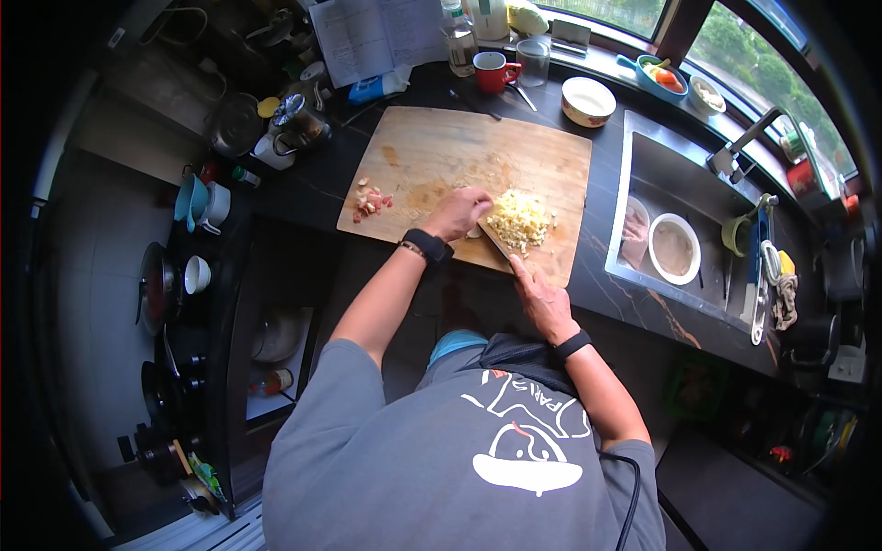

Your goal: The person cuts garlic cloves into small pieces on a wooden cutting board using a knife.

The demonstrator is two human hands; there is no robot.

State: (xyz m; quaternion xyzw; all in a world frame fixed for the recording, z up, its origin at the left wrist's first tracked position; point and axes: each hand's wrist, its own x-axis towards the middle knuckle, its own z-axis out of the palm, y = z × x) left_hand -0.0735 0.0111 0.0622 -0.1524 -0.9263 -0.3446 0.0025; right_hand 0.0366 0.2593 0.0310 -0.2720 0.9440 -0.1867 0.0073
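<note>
A wooden cutting board (432, 138) lies on the dark counter. My right hand (545, 300) is closed round the handle of a knife (497, 241), whose blade points up and left beside a pile of chopped pale yellow pieces (520, 220). My left hand (457, 213) is over the board at the left edge of that pile, fingers bent together near the blade tip; whatever is between them is too small to name. Small reddish scraps (371, 201) lie at the board's left side.
Right of the board is a sink (638, 165) holding a white bowl (674, 249). Behind the board stand a red mug (493, 72), a glass jar (532, 62) and an empty bowl (588, 101). A metal pot (300, 122) stands to the left, near an open notebook (377, 37).
</note>
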